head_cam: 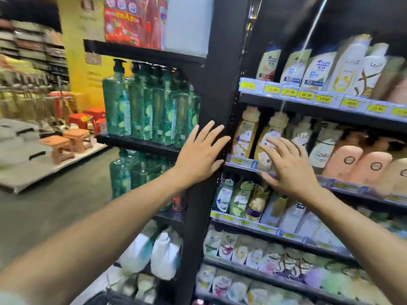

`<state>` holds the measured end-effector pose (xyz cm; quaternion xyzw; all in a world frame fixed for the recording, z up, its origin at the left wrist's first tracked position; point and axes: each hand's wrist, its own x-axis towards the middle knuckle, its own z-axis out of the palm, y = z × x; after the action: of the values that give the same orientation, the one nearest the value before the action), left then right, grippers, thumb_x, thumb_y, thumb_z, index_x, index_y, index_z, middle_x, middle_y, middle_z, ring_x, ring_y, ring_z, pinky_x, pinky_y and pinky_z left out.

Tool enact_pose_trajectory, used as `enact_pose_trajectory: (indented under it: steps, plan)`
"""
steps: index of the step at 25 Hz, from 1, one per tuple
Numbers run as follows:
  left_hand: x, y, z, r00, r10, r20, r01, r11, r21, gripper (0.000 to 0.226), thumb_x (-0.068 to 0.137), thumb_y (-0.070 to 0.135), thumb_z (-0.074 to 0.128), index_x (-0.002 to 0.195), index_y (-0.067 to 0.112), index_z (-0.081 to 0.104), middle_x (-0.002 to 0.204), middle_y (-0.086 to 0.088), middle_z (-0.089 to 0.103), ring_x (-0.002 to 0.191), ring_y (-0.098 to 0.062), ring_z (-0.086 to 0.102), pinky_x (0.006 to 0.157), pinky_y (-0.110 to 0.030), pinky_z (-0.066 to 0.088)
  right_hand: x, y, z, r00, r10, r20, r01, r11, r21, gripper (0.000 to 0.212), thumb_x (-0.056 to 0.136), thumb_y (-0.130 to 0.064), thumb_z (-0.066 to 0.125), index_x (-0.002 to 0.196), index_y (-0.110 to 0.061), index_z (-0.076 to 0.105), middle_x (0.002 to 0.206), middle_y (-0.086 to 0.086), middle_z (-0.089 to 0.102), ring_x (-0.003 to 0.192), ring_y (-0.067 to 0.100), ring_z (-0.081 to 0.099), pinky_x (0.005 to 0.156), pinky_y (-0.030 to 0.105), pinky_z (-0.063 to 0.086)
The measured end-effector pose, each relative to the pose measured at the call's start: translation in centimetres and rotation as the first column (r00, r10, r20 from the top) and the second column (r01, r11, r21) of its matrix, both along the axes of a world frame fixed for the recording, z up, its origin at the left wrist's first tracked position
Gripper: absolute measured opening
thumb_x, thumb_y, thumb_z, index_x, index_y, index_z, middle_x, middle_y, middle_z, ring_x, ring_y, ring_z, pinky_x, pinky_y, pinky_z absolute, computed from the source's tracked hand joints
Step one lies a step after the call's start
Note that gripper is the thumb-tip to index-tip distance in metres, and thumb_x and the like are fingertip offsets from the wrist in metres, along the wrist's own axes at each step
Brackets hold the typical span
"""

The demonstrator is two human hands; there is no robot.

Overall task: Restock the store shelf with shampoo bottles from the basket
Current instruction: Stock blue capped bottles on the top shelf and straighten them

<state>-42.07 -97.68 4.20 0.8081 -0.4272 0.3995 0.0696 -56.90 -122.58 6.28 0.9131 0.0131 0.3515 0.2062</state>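
- Left hand [201, 155]: fingers [207, 133] spread, empty, before the black upright [222, 84].
- Right hand [288, 170]: fingers [276, 147] splayed, empty, fronting gold bottles [244, 137], likely to square the row.

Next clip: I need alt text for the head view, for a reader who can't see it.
Both hands, fingers spread and holding nothing, reach toward a dark store shelf: the left hand by its black upright, the right hand before gold shampoo bottles. Green pump bottles fill the end shelves to the left.
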Motion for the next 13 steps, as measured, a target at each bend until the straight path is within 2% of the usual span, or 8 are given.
enact_pose_trajectory:
  steps: [3,6,13]
  plan:
    - [-0.2,5.8,-5.2,0.989,0.122,-0.083,-0.116,0.990,0.079,0.070,0.093,0.052,0.063,0.154,0.025,0.042,0.167,-0.007,0.031,0.157,-0.032,0.021,0.125,-0.057,0.020,1.3,3.8,-4.5,0.994,0.067,-0.085,-0.063,0.997,0.047,0.073,0.083,-0.055,0.070,0.143,-0.019,0.052,0.152,0.008,0.047,0.141,0.031,0.042,0.117,0.051,0.027]
    - [-0.2,12.0,-10.4,0.951,0.230,-0.207,-0.198,0.966,0.163,0.070,0.092,0.051,0.066,0.153,0.025,0.044,0.167,-0.008,0.032,0.157,-0.032,0.022,0.125,-0.057,0.020,2.9,7.7,-9.6,0.978,0.137,-0.160,-0.120,0.987,0.107,0.071,0.082,-0.055,0.066,0.142,-0.018,0.054,0.150,0.007,0.048,0.139,0.031,0.044,0.116,0.052,0.028]
    - [1.1,25.9,-23.9,0.773,0.444,-0.452,-0.338,0.892,0.299,0.071,0.096,0.052,0.062,0.157,0.026,0.038,0.171,-0.008,0.022,0.159,-0.031,0.016,0.127,-0.057,0.015,8.6,17.9,-22.3,0.867,0.245,-0.433,-0.151,0.959,0.240,0.075,0.078,-0.053,0.075,0.141,-0.018,0.054,0.147,0.005,0.051,0.137,0.028,0.046,0.114,0.051,0.035]
